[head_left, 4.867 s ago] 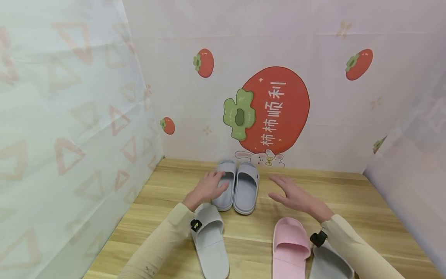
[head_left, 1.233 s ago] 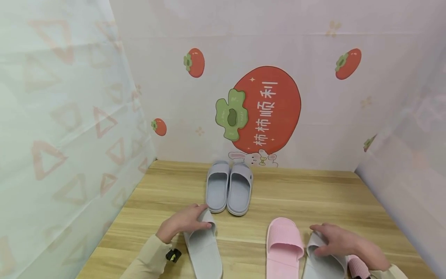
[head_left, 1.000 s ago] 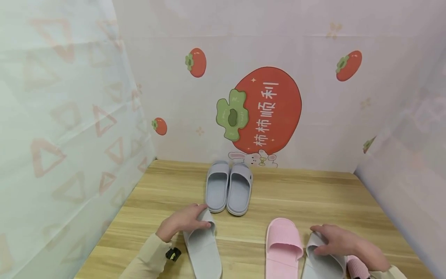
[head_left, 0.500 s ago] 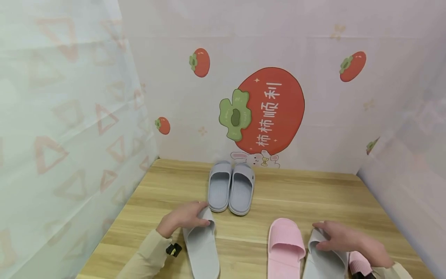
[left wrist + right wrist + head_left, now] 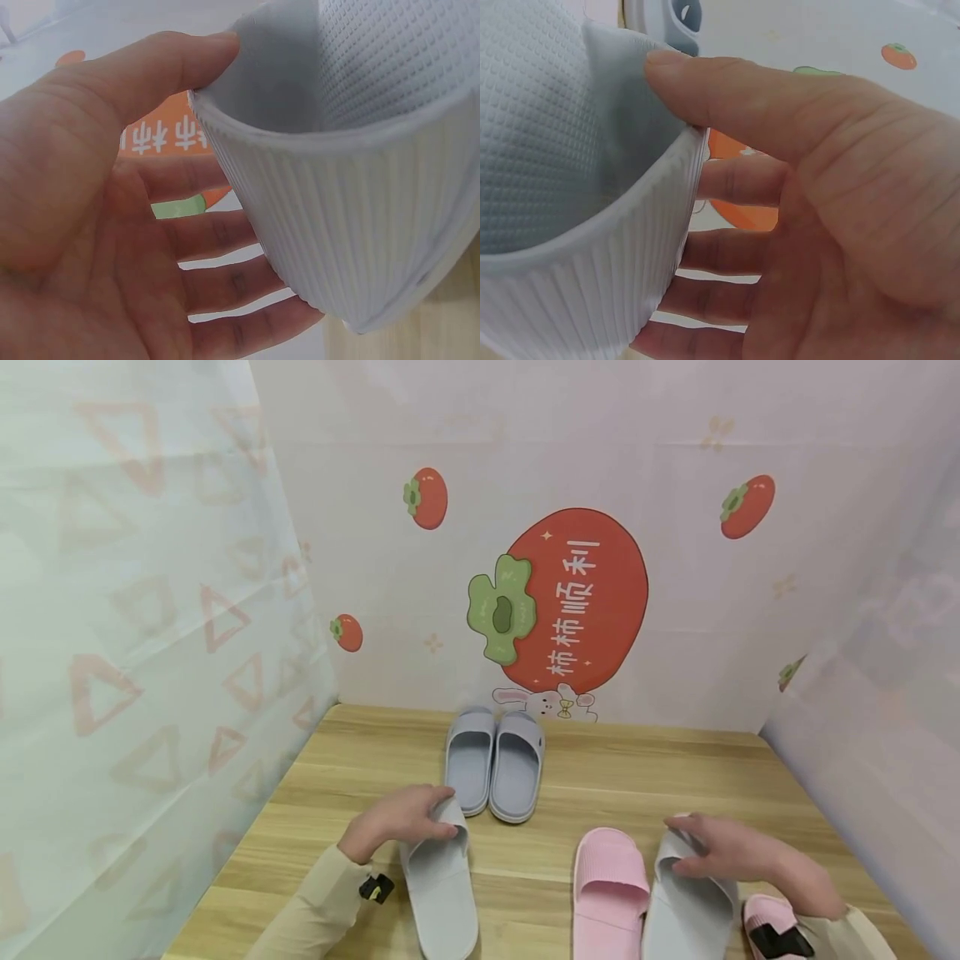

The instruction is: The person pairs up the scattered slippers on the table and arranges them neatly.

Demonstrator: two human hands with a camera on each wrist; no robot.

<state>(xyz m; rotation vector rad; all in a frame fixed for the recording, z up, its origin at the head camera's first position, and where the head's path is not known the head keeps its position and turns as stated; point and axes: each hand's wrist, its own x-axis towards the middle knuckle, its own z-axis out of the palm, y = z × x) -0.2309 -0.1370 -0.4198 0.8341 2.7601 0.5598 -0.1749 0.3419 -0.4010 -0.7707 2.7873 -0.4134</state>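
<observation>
Pale grey straps (image 5: 345,199) offer an edge to grip, which likely explains thumbs (image 5: 176,66) inside and fingers (image 5: 214,234) outside — the left hand (image 5: 401,818) pinches the left slipper (image 5: 444,902), just in front of 2 bluish slippers (image 5: 515,775), and the right hand (image 5: 744,855) the right slipper (image 5: 686,918), between 2 pink slippers (image 5: 610,893).

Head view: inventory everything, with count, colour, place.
Slides: two, blue-grey, paired at back
Ribbed slippers: two, light grey, front left and right
Pink ribbed slippers: two, pink, flanking right grey one
Wood-grain surface: one, tan, underneath
Walls: three, whitish, back and sides
Persimmon prints: five, red-green, back wall
Chinese characters: four, white, on largest persimmon
Rabbit print: one, white, below it
Flower prints: several, pale, back wall
Triangle prints: many, reddish, left wall
Sleeves: two, cream, bottom edge
Wrist devices: two, black, by sleeves
Left hand: one, grip on left grey slipper
Right hand: one, grip on right grey slipper
</observation>
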